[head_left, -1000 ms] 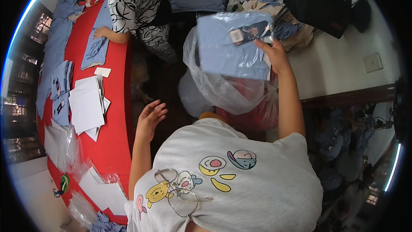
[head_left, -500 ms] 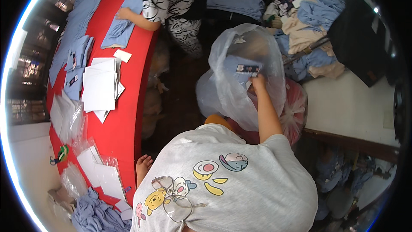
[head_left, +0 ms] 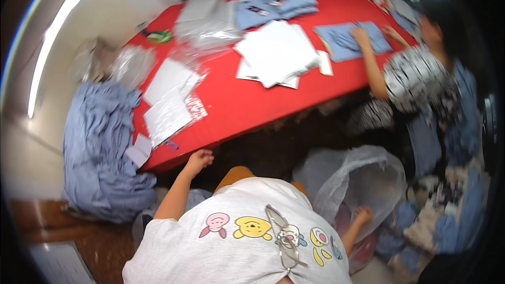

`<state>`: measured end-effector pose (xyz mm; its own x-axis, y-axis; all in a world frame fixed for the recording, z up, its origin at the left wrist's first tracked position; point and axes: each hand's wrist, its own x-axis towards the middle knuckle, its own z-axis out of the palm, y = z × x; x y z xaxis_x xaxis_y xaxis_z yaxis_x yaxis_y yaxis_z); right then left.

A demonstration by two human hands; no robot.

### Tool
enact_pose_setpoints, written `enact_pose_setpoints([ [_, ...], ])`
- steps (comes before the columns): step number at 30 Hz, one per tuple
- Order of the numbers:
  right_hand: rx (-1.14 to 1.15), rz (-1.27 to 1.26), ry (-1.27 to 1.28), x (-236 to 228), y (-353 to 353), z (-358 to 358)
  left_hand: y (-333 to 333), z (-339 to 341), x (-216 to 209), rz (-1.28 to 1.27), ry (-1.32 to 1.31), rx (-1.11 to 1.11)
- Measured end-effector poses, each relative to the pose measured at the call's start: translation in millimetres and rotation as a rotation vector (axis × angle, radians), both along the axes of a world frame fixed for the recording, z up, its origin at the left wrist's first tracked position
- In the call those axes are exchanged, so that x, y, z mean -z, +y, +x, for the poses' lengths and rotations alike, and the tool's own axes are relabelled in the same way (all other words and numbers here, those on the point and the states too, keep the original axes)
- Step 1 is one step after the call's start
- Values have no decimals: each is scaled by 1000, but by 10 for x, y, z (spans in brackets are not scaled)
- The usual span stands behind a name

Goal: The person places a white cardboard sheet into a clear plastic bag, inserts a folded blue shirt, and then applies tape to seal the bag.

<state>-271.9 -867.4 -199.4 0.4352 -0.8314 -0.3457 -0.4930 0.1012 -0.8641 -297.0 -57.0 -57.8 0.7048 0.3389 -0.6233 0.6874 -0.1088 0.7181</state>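
My left hand (head_left: 200, 161) hovers at the front edge of the red table (head_left: 247, 110), fingers loosely bent and apart, with nothing in it. At the mouth of a large clear plastic bag (head_left: 342, 173) on the right is my right hand (head_left: 363, 215), somewhat blurred; its fingers are loosely curled and no garment shows in them. The bag stands open below the table edge, and its contents are hard to make out. Nearest my left hand on the table lie white sheets in clear plastic sleeves (head_left: 167, 118).
A stack of white boards (head_left: 276, 55) and folded blue garments (head_left: 276, 6) lie on the table. Heaped blue cloth (head_left: 100, 152) hangs at the left end. Across at the right, a co-worker (head_left: 421, 79) handles a blue garment (head_left: 350, 42). More clothes (head_left: 436, 210) are piled at right.
My view has swung left toward the table. The folded blue garment with a tag, earlier in my right hand inside the bag, is no longer in that hand. My left hand shows more fully.
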Motion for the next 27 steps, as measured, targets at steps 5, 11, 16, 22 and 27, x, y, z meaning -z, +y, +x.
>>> enact_pose_setpoints([
  [5,-345,-466,-329,-1622,327,1666,229,449,-435,22,-323,-157],
  [11,-809,-255,-525,-2035,2903,3344,1306,946,-676,467,-402,-237],
  [16,-1399,6,-461,-2238,5608,3284,3030,1535,-709,945,-554,-296],
  [22,-1689,-103,-232,-2525,6775,3459,4762,2286,-615,1191,-432,-384],
  [27,-1610,-106,-103,-2596,6811,3989,5288,2978,-466,1335,-457,-377],
])
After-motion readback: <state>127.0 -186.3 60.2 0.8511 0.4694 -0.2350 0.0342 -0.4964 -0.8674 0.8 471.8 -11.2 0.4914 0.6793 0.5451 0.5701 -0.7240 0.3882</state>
